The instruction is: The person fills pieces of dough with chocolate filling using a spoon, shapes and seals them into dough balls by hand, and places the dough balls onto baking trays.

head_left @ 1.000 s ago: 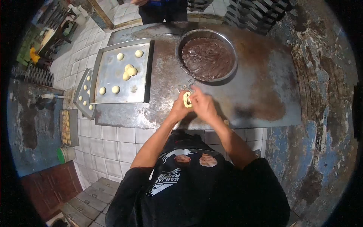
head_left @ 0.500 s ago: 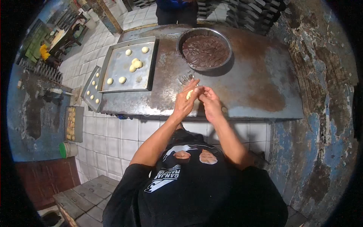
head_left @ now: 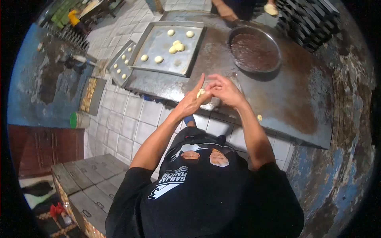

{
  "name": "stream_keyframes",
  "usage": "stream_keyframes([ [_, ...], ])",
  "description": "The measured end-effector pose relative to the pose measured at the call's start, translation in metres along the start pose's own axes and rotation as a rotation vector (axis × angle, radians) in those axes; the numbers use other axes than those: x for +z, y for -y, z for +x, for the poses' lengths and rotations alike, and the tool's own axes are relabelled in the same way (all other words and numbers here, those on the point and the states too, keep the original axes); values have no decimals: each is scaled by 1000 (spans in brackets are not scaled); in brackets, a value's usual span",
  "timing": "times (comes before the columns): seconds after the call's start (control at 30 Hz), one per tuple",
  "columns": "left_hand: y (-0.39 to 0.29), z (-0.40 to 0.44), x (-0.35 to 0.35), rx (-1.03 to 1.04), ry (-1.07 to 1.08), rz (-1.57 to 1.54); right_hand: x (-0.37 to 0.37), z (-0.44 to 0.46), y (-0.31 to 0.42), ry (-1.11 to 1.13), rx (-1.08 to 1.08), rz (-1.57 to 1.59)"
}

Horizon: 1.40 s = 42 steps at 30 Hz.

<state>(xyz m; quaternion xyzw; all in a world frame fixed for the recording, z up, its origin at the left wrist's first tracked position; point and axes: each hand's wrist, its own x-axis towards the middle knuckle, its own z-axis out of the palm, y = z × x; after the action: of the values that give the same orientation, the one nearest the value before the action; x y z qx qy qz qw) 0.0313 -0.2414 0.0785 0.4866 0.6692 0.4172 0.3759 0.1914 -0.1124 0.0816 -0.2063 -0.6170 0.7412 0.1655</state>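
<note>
A small pale-yellow piece of dough (head_left: 201, 93) sits between my hands, above the near edge of the metal table. My left hand (head_left: 191, 102) cups it from the left, thumb raised. Against its right side, my right hand (head_left: 228, 92) pinches with curled fingertips. Much of the dough is covered by fingers. Past my right hand stands a round metal bowl (head_left: 277, 59) of dark brown, chocolate-like paste (head_left: 254, 49). To the left, a square metal tray (head_left: 158, 47) carries several dough balls (head_left: 158, 59), a few clustered together.
Across the table (head_left: 216, 37) a co-worker's hand (head_left: 227, 12) rests near the bowl; flattened dough (head_left: 271, 10) shows beside them. A smaller tray (head_left: 119, 75) with dough balls adjoins the large one. A dough scrap (head_left: 259, 118) lies near the front edge. Dark racks (head_left: 307, 23) stand behind.
My view has turned, so the table appears tilted. A co-worker's hand and a flattened dough piece have come into view across the table. My hands stay together at the dough, fingers shifted.
</note>
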Motion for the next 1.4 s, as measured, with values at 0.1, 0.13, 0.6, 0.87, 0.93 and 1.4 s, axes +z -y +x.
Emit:
stream_keyframes([
  [0.1,21,2,-33,-34,64,-51,26,38,21,151,-97,-374],
  [0.13,30,3,-48,-12,136,-128,41,50,27,136,-207,-591],
  [0.6,179,121,-249,-282,-308,-1106,173,349,-89,-82,677,370],
  [0.87,259,110,-340,-248,-698,-971,154,609,-142,-152,-123,-828],
  [0.93,273,79,-353,-340,-655,-838,139,653,-185,49,-361,-1328],
  [1.4,257,100,-402,-193,-476,-204,89,666,-88,82,297,-407],
])
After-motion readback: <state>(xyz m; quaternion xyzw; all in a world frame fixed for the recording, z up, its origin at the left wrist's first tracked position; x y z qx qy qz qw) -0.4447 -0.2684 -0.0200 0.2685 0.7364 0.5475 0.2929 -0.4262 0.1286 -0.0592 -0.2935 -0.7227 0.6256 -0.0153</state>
